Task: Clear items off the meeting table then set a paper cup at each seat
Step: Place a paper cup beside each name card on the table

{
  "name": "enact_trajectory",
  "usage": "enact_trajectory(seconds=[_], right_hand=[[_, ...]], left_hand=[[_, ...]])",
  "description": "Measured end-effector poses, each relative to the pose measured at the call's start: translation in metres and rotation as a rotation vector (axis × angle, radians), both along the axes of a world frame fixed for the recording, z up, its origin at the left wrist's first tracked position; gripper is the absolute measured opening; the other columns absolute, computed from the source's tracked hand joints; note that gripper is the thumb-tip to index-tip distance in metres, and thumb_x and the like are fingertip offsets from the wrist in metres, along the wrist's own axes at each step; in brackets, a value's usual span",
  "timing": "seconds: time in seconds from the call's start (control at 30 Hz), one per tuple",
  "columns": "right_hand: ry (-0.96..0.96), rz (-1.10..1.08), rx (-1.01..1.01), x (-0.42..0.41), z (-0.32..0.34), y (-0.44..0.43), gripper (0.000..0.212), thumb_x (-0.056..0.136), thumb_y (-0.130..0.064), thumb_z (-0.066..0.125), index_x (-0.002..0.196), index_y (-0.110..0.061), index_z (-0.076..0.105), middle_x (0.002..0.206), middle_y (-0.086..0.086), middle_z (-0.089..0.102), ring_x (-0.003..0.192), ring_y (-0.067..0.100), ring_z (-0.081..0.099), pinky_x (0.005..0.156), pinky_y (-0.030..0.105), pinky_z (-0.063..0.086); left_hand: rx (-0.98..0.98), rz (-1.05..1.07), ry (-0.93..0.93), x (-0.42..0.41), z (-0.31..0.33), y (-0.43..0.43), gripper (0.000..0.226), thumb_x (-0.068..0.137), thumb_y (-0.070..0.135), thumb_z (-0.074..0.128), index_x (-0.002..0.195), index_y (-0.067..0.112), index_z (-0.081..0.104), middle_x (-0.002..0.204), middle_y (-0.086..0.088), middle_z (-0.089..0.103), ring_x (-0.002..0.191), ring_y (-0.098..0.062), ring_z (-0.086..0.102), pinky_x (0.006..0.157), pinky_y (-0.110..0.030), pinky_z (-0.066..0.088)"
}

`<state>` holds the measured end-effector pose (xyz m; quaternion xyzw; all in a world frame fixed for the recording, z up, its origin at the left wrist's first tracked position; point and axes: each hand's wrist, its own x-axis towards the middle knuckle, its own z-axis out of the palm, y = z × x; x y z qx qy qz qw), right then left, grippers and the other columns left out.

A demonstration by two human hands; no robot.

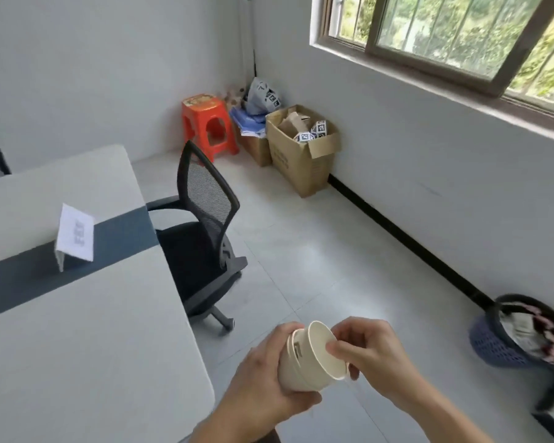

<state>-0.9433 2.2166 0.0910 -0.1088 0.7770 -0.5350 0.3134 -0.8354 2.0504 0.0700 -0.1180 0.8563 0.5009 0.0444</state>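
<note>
A stack of cream paper cups (304, 362) is held low in the middle of the head view, off the table's right edge. My left hand (263, 382) wraps around the stack's lower part. My right hand (368, 356) pinches the rim of the outermost cup with thumb and fingers. The grey meeting table (87, 346) with a dark blue centre strip fills the left. A white folded name card (75, 236) stands on that strip. A black mesh office chair (202, 238) is pushed up to the table's right side.
An orange plastic stool (209, 124) and open cardboard boxes (301, 148) with bags stand in the far corner. A dark mesh waste basket (522, 330) full of rubbish sits by the right wall under the window. Grey tiled floor lies between the table and the wall.
</note>
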Motion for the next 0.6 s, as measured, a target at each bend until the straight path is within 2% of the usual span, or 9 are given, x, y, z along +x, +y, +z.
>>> enact_trajectory(seconds=[0.2,0.3,0.47,0.6], right_hand=[[-0.135,-0.123,-0.202,-0.097,-0.014,0.010,0.026,0.090,0.004,0.054,0.089,-0.009,0.077,0.066,0.006,0.064,0.051,0.019,0.046,0.043,0.026,0.036],[-0.237,-0.121,-0.314,-0.163,-0.019,-0.001,0.019,0.093,-0.011,0.057,0.096,-0.006,0.075,0.071,0.008,0.058,0.054,0.016,0.048,0.044,0.024,0.036],[-0.233,-0.022,-0.353,-0.267,-0.010,-0.032,0.044,0.076,-0.038,0.069,0.112,-0.013,0.068,0.083,0.005,0.061,0.068,0.016,0.054,0.050,0.027,0.039],[-0.151,0.035,-0.352,-0.342,0.002,-0.053,0.069,0.058,-0.034,0.079,0.122,-0.016,0.060,0.092,-0.003,0.065,0.070,0.011,0.053,0.052,0.026,0.036]], left_hand=[[0.061,0.003,-0.022,-0.101,-0.011,-0.003,0.071,0.056,0.038,0.086,0.116,0.044,0.047,0.100,0.013,0.066,0.090,-0.010,0.064,0.082,-0.038,0.055],[0.073,0.016,-0.018,-0.166,-0.019,-0.017,0.069,0.056,0.041,0.085,0.115,0.044,0.049,0.099,0.013,0.067,0.088,-0.009,0.064,0.080,-0.038,0.056],[0.057,0.001,-0.020,-0.277,-0.013,-0.044,0.066,0.057,0.043,0.084,0.112,0.048,0.048,0.098,0.021,0.065,0.089,-0.005,0.062,0.079,-0.034,0.056],[0.033,-0.003,-0.010,-0.360,-0.001,-0.068,0.066,0.057,0.045,0.082,0.112,0.048,0.047,0.096,0.023,0.064,0.086,-0.003,0.061,0.077,-0.032,0.055]])
